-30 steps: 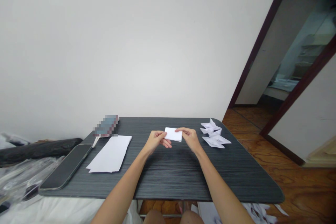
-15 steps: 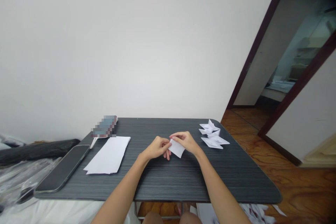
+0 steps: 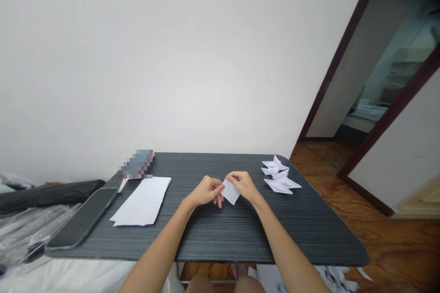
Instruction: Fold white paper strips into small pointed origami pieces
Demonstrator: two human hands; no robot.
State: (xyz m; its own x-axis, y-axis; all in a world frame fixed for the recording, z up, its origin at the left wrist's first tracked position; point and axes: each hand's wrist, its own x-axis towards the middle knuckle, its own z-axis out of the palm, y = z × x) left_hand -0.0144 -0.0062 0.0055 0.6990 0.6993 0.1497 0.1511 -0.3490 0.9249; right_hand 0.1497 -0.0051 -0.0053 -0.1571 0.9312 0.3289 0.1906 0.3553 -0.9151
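Note:
Between my hands, above the middle of the dark table (image 3: pixel 220 242), is a small folded piece of white paper (image 3: pixel 231 193). My left hand (image 3: pixel 209 191) pinches its left edge between thumb and index finger, the other fingers curled loosely below. My right hand (image 3: pixel 242 183) grips its upper right side, thumb and fingertips pressed together at the top corner. The folds cannot be made out. To the right lie several folded white paper pieces with pointed tips (image 3: pixel 282 183), apart from my hands.
A stack of white paper sheets (image 3: pixel 144 201) lies on the table's left part. Beside it are a dark phone-like slab (image 3: pixel 84 217) and a blurred-out object (image 3: pixel 136 165) at the back left. Paper scraps (image 3: pixel 335 279) lie on the floor below right. A white wall (image 3: pixel 206 55) stands behind.
My right fingers have shifted slightly right along the paper's top and closed more tightly. The paper has turned a little and shows a narrower face. My left hand has barely moved.

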